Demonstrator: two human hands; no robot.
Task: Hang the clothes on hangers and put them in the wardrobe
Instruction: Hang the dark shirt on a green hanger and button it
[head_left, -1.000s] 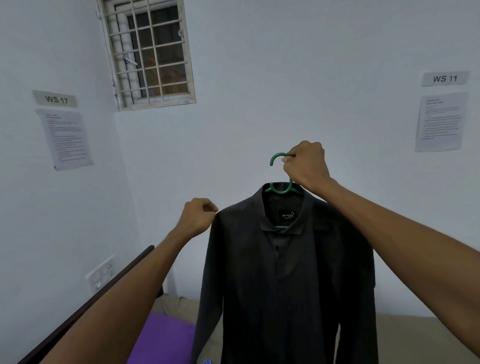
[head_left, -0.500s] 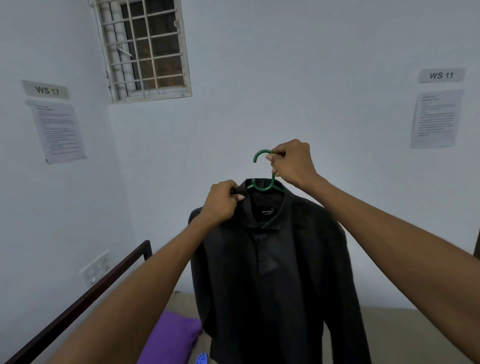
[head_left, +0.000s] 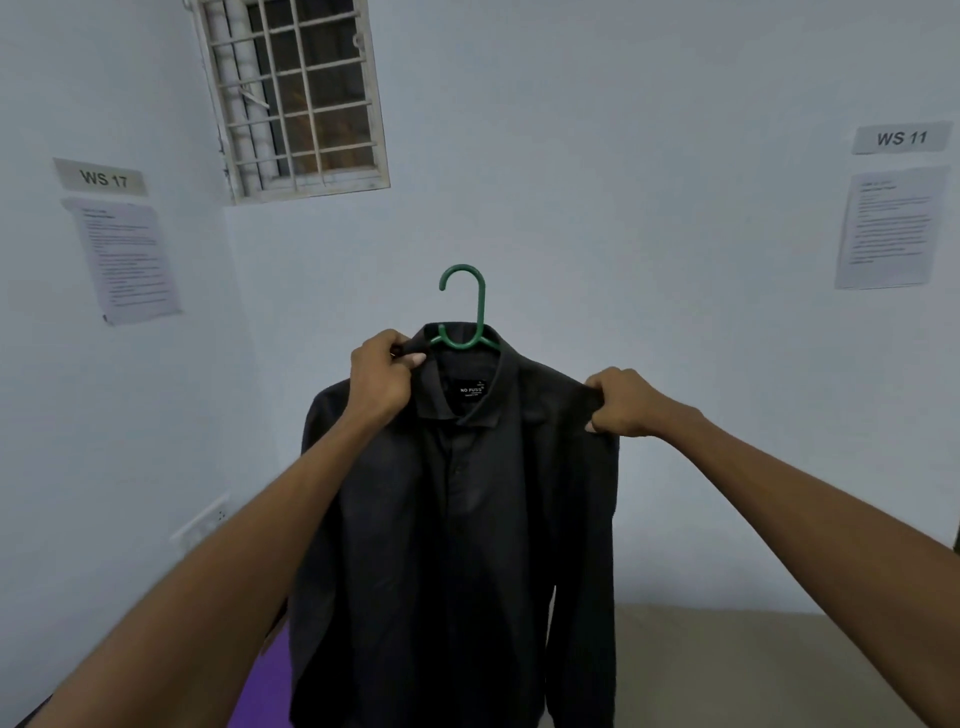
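A dark grey shirt (head_left: 457, 519) hangs on a green plastic hanger (head_left: 470, 306), held up in front of me in mid-air. The hanger's hook sticks up free above the collar. My left hand (head_left: 382, 376) grips the shirt at the left side of the collar, over the hanger's arm. My right hand (head_left: 621, 402) pinches the fabric at the shirt's right shoulder. The lower sleeves and hem run out of the bottom of the view. No wardrobe is in view.
White walls meet in a corner ahead, with a barred window (head_left: 296, 93) high up. Paper notices marked WS 17 (head_left: 104, 179) and WS 11 (head_left: 901, 137) hang left and right. Below lie a beige bed surface (head_left: 727, 670) and a purple cloth (head_left: 265, 691).
My right hand has let go of the hanger hook and moved down to the right shoulder of the shirt. My left hand stays at the left of the collar, now holding the shirt up.
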